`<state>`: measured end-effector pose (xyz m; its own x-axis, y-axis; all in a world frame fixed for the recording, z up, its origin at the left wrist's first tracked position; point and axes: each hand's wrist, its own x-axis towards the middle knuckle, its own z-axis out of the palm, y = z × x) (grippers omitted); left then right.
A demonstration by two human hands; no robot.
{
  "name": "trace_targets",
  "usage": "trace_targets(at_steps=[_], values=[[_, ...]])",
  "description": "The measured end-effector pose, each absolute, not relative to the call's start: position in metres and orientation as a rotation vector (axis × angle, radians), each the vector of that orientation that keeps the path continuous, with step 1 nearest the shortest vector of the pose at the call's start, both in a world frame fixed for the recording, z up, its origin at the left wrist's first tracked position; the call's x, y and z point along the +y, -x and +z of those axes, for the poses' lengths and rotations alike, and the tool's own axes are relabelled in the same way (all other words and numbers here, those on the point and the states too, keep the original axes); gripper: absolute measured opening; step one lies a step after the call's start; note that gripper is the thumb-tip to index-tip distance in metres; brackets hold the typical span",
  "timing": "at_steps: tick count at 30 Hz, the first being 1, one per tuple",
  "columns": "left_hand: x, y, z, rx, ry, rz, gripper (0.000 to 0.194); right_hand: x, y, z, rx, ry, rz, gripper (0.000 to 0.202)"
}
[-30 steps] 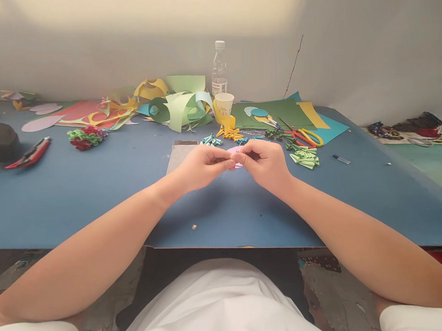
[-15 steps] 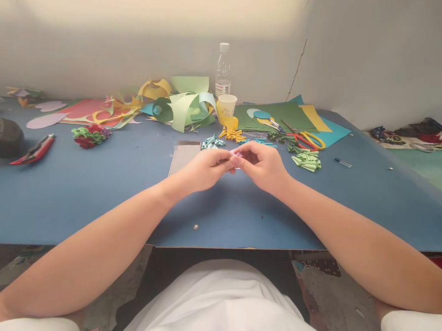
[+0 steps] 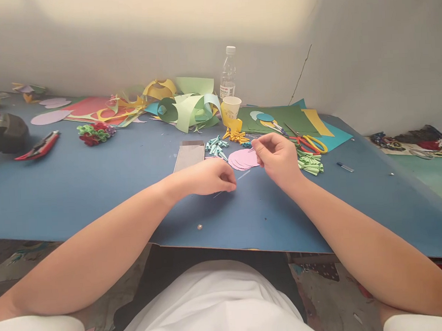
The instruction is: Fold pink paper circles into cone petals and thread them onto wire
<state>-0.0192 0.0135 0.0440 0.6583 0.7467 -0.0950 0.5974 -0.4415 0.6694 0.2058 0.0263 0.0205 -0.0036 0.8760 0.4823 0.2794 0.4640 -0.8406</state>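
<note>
- Head view: the left hand (image 3: pixel 216 175) and right hand (image 3: pixel 282 160) are now apart near the middle of the frame; half a second ago we saw them meeting at the fingertips around something lilac.
- Between and just beyond them we now see overlapping lilac paper circles (image 3: pixel 239 159) on the blue table (image 3: pixel 107 191), mostly hidden by the hands in the earlier frame.
- Also uncovered since then is a thin clear stick (image 3: pixel 244 175), slanting past the left fingertips.
- On the left hand, the fingers curl inward with thumb and forefinger close together; we cannot tell whether they have hold of the stick.
- On the right hand, thumb and forefinger are nearly pinched at the right edge of the circles; we cannot tell what, if anything, sits between them.
- Left of centre, a phone (image 3: pixel 189 156) lies partly behind the left hand; its upper end is blurred, so we read nothing there.
- At upper centre, the bottle (image 3: pixel 229 68) wears a white label (image 3: pixel 227 91) with red and dark print, too small for us to read.
- Just below it, the paper cup (image 3: pixel 232 107) carries dark markings that we cannot make out.
- Right of centre, light green paper cones (image 3: pixel 310 164) lie beside the right hand.
</note>
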Motion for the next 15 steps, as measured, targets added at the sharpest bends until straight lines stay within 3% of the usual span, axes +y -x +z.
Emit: trace_targets(at_steps=[5,11,15], values=[[0.006,0.02,0.05,1.028,-2.218,0.126,0.014,0.023,-0.198,0.007,-1.796,1.049,0.673,0.01],[0.003,0.019,0.054,1.011,-2.241,0.087,0.01,0.02,-0.193,0.003,-1.99,1.018,0.838,0.041],[0.006,0.019,0.049,0.999,-2.253,0.077,0.01,0.019,-0.196,0.009,-2.038,1.089,0.756,0.03]])
